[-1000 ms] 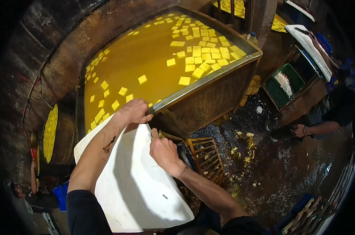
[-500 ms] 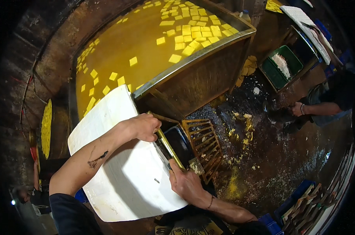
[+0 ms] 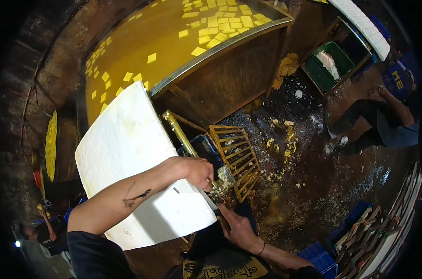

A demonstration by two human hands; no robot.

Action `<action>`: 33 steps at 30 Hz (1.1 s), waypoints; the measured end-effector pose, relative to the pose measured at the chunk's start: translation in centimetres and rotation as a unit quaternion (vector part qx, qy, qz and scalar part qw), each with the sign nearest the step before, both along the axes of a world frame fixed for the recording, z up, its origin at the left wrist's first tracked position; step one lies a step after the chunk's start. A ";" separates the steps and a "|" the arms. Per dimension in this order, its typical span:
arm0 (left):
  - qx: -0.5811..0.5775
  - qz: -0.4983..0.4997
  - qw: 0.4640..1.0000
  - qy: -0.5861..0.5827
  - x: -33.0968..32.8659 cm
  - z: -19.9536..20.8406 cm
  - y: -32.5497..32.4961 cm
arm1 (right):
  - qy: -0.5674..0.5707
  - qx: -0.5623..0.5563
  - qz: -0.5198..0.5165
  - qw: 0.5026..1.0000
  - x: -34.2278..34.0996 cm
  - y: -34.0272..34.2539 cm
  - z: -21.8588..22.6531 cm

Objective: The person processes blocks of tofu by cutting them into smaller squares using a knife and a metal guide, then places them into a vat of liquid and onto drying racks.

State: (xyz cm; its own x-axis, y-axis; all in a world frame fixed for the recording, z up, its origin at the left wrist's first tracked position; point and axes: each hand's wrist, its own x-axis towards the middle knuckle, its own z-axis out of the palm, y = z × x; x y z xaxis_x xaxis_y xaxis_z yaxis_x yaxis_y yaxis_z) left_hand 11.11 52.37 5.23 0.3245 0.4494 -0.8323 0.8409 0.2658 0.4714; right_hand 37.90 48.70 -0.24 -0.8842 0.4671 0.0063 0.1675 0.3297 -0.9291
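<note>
Nearest, the right hand [image 3: 240, 228] has its fingers closed around what looks like a dark-handled tool [image 3: 217, 212] beside the sheet's lower right corner; its working end is unclear. The left hand [image 3: 197, 172] reaches across, fingers curled over the right edge; whether they pinch it is hidden.

The large white rectangular sheet with rounded corners and a smooth, faintly creased face [image 3: 127, 125] slants between body and vat. It lies flat, so I judge it fairly stiff and light for its size, perhaps slippery if damp; opposite edges look the best hold.

Just beyond its right edge are a brass-coloured tube [image 3: 178, 132] and a slatted wooden rack [image 3: 239, 158]. Farther stands the metal-rimmed brown vat [image 3: 220, 69], with yellow square blocks [image 3: 218, 24] in amber liquid.
</note>
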 end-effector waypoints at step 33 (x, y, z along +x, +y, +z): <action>0.059 0.954 0.291 -0.035 11.3 -26.7 -59.6 | -0.012 -0.001 -0.094 0.996 6.1 -26.1 15.0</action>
